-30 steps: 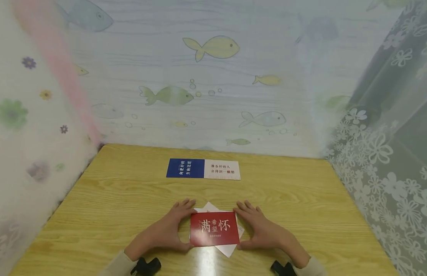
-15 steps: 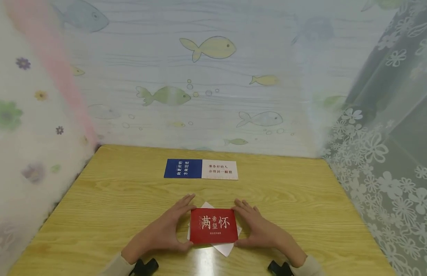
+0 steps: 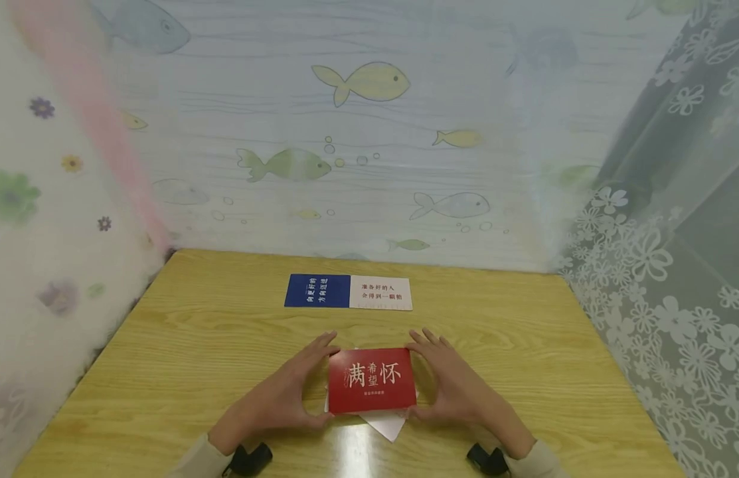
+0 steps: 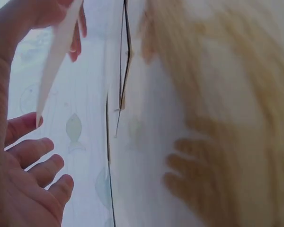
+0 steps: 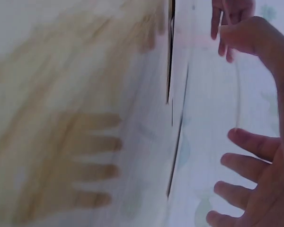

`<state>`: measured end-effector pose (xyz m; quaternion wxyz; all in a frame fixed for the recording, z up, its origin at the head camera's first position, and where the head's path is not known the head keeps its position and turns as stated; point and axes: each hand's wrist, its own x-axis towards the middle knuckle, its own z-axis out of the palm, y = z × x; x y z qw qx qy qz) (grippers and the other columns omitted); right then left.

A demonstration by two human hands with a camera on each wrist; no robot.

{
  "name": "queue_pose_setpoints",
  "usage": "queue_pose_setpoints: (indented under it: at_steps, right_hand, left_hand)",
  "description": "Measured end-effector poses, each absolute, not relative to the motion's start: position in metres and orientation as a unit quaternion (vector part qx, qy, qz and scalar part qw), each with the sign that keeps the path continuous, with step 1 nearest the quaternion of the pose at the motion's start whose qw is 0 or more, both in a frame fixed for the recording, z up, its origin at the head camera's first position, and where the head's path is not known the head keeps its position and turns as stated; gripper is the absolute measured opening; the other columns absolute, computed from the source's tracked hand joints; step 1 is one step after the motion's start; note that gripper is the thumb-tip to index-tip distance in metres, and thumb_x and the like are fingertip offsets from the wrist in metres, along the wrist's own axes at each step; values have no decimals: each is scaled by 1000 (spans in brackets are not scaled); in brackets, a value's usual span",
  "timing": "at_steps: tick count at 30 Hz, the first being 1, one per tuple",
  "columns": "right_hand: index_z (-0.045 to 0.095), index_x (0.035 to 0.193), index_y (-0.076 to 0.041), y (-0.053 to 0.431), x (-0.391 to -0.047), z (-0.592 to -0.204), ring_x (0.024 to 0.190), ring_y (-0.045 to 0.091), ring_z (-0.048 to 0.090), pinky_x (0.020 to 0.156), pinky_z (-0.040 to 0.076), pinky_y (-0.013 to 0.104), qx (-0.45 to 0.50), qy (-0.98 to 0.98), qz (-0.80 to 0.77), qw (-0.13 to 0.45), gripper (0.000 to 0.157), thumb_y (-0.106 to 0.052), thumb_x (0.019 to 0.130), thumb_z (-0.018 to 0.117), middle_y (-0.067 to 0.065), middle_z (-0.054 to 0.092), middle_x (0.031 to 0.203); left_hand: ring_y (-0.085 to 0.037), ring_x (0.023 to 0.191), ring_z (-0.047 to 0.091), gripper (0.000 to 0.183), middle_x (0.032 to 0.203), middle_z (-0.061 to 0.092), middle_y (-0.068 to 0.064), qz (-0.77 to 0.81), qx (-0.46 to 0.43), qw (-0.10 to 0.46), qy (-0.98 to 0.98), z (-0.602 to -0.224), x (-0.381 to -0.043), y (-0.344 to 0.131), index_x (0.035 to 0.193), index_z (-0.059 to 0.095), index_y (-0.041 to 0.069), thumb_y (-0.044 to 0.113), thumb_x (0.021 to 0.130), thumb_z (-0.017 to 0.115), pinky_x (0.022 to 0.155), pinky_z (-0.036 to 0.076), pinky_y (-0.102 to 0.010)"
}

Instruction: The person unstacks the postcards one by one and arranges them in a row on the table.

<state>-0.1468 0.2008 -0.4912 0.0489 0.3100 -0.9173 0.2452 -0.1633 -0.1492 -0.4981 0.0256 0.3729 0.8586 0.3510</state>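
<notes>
A red card with white Chinese characters is held level between both hands in the head view. My left hand pinches its left edge at the corners, index finger at the far one and thumb at the near one. On the other side my right hand grips the right edge the same way. Both wrist views show the card nearly edge-on, raised above the table, the other fingers spread apart. Beneath it a white card lies turned at an angle, mostly hidden, with another pale edge at the left.
Farther back on the wood-grain table lie a blue card and a white printed card, side by side. A fish-patterned curtain hangs behind the table, and lace borders its right side.
Both hands have lifted the red card off the cards underneath, and it has shifted slightly away from me. The blue and white cards behind stay in place; the head view has swung slightly.
</notes>
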Motion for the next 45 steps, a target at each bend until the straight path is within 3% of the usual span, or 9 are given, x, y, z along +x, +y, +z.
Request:
queue_pose_setpoints:
  at_steps: [4, 11, 17, 24, 30, 34, 40, 42, 45]
  right_hand:
    - [50, 146, -10, 203, -150, -490, 149, 44, 33, 120, 28, 63, 315, -913, 248, 71, 102, -44, 60, 94, 14, 42, 160]
    - [46, 149, -15, 207, -150, -485, 150, 41, 31, 121, 27, 61, 319, -907, 266, 71, 103, -39, 62, 95, 7, 39, 162]
    - [42, 154, -21, 215, -152, -486, 154, 37, 24, 117, 31, 67, 318, -898, 297, 68, 104, -34, 65, 95, 0, 34, 165]
    - [45, 152, -19, 221, -153, -485, 152, 39, 28, 112, 33, 72, 327, -888, 303, 112, 107, -29, 59, 98, 4, 37, 163]
    - [43, 154, -21, 226, -153, -483, 154, 34, 24, 114, 31, 70, 309, -896, 304, 94, 107, -30, 62, 97, 6, 38, 163]
    - [44, 154, -19, 231, -154, -482, 155, 32, 24, 121, 27, 61, 296, -904, 296, 93, 106, -31, 62, 97, 5, 36, 164]
    - [49, 150, -9, 239, -157, -483, 153, 36, 28, 128, 14, 35, 301, -904, 279, 118, 108, -32, 58, 100, 6, 36, 164]
    - [49, 150, -8, 243, -159, -483, 153, 35, 27, 128, 15, 39, 297, -905, 280, 116, 108, -31, 57, 100, 6, 35, 164]
    - [47, 151, -8, 249, -164, -484, 154, 36, 25, 125, 22, 56, 290, -907, 288, 102, 107, -28, 59, 100, 7, 35, 165]
  left_hand:
    - [-27, 155, 26, 103, 168, 27, -6, 357, 369, 18, 858, -498, -164, -149, 154, 41, 15, 39, 69, 93, 116, 38, -55]
    - [-29, 154, 28, 102, 168, 26, 2, 331, 372, -26, 867, -500, -165, -147, 153, 43, 16, 41, 68, 93, 117, 36, -58]
    - [-29, 153, 29, 103, 169, 24, 3, 320, 362, -51, 874, -497, -166, -140, 154, 43, 15, 39, 68, 95, 115, 39, -58]
    - [-34, 153, 27, 111, 168, 26, -4, 298, 378, -88, 872, -492, -170, -132, 157, 38, 14, 39, 66, 95, 120, 32, -58]
    - [-36, 153, 28, 108, 167, 30, -7, 275, 385, -93, 876, -489, -178, -126, 154, 43, 11, 44, 65, 94, 123, 28, -55]
    - [-36, 154, 26, 105, 167, 28, -8, 257, 393, -103, 877, -486, -184, -121, 152, 45, 11, 47, 66, 93, 124, 25, -56]
    - [-35, 155, 22, 102, 168, 27, -8, 256, 402, -104, 873, -484, -192, -114, 151, 47, 11, 46, 67, 91, 124, 25, -56]
    - [-35, 155, 22, 103, 168, 25, -7, 263, 406, -99, 870, -485, -196, -111, 152, 46, 11, 45, 67, 92, 124, 25, -57]
    - [-36, 155, 23, 104, 168, 25, -7, 271, 407, -89, 868, -487, -202, -105, 154, 44, 11, 45, 68, 92, 124, 25, -58]
